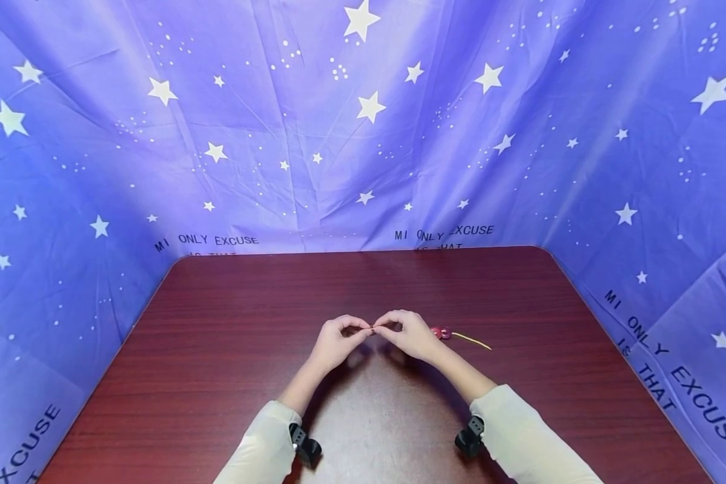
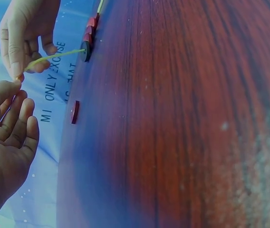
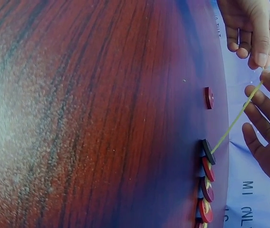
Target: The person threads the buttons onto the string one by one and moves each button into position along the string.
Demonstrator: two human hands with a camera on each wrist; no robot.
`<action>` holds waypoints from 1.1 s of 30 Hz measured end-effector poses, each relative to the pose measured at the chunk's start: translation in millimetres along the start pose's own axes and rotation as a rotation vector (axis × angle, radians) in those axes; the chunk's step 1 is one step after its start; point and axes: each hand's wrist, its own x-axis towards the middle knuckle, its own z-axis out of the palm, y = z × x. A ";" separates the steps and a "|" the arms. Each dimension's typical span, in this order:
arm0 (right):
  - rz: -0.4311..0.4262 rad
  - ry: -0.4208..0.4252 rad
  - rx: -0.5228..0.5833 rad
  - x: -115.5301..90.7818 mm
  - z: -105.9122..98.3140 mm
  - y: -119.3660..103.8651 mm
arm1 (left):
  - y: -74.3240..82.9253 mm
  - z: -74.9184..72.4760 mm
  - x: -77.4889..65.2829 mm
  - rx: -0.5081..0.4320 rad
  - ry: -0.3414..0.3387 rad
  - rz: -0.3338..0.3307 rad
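Note:
Fingertip to fingertip, my left hand (image 1: 335, 343) and right hand (image 1: 414, 335) meet above the middle of the table. The right thumb and finger pinch a yellow cord (image 3: 238, 114) near its end. Between the left thumb and finger is a small reddish thing, mostly hidden by the fingertips. From the right hand the cord runs down to a black button (image 3: 208, 152), first in a row of threaded buttons, several of them red (image 3: 205, 210). A single dark red button (image 2: 75, 112) lies loose on the table, apart from that row.
Beyond the row of buttons, the cord's other end (image 1: 473, 341) trails over the table to the right. The dark red wooden table (image 1: 218, 403) is bordered by a blue-purple star-patterned curtain (image 1: 314, 121) at the back and both sides.

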 end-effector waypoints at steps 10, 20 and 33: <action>-0.001 -0.006 0.003 0.1 -0.8 1.0 | -0.5 -1.0 -0.6 0.014 -0.009 -0.013; 0.038 0.002 0.012 -0.8 -4.3 1.9 | -4.7 -2.7 0.7 0.012 -0.006 -0.040; 0.062 0.024 0.042 0.1 -8.3 3.9 | -9.9 -0.5 10.4 0.360 -0.037 -0.054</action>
